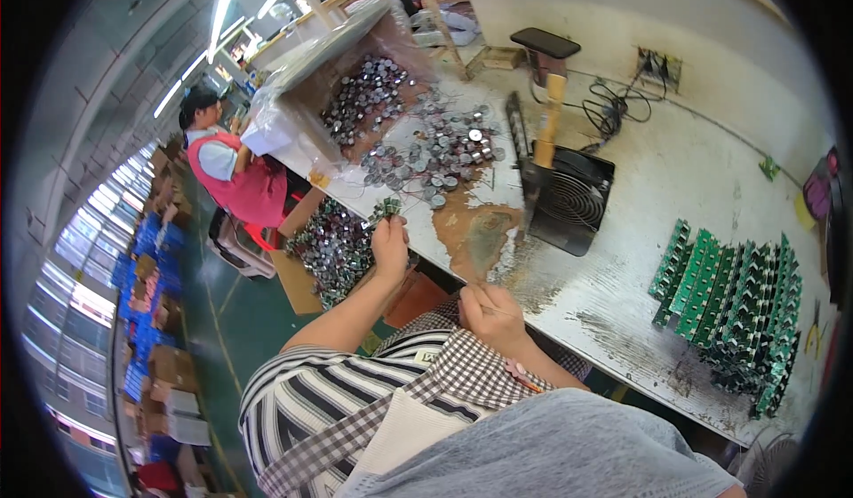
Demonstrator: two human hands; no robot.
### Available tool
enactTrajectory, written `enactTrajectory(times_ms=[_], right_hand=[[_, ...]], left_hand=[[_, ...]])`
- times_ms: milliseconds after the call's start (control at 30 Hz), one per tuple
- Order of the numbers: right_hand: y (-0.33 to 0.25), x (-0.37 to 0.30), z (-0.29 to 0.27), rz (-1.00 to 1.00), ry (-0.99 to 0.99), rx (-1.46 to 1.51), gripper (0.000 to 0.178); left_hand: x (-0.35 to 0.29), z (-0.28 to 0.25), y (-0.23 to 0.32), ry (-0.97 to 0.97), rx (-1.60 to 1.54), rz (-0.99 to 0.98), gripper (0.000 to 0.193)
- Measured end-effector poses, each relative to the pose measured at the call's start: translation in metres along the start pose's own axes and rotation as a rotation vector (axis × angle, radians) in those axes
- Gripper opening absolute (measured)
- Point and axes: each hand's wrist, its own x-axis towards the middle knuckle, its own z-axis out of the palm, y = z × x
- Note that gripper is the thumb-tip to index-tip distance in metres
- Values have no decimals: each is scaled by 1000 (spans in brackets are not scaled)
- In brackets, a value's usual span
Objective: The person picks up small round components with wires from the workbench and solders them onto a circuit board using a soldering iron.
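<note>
Two hands meet the front edge of the white worktable [622, 285]. The left hand [389, 247] pinches a small green circuit piece [386, 208] just off that edge, near a carton [296, 285] of metallic parts; the right hand [494, 317] is closed, its grip too small to make out. Worn tabletop stretches between the black fan [570, 198] and rows of green boards [724, 298]. Round discs [435, 156] heap beyond the left hand; the fan blocks the far middle.

Grn pcs [385, 207] in L hand [390, 247] too sm. to ID.
</note>
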Motion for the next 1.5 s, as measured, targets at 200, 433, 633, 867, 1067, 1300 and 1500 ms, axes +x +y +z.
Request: enactTrajectory(times_ms=[200,433,633,867,1067,1300,1500], right_hand=[[-18,12,-5,66,-62,-21,24],[-24,17,2,115,-107,-87,26],[-36,30,10,243,-106,-160,16],[-42,38,26,250,-167,-279,14],[-41,41,39,265,-180,-317,13],[-33,35,45,286,-202,-278,14],[-32,34,40,275,-177,-316,13]], left_hand=[[0,-4,1,-52,-284,-140,26],[10,-22,-2,-314,-567,-237,27],[22,-57,1,-577,-780,-438,24],[51,-118,-27,-507,-844,-540,23],[114,-214,-57,1,-716,-275,21],[161,-293,-176,563,-899,-391,19],[194,-262,-203,413,-967,-512,13]])
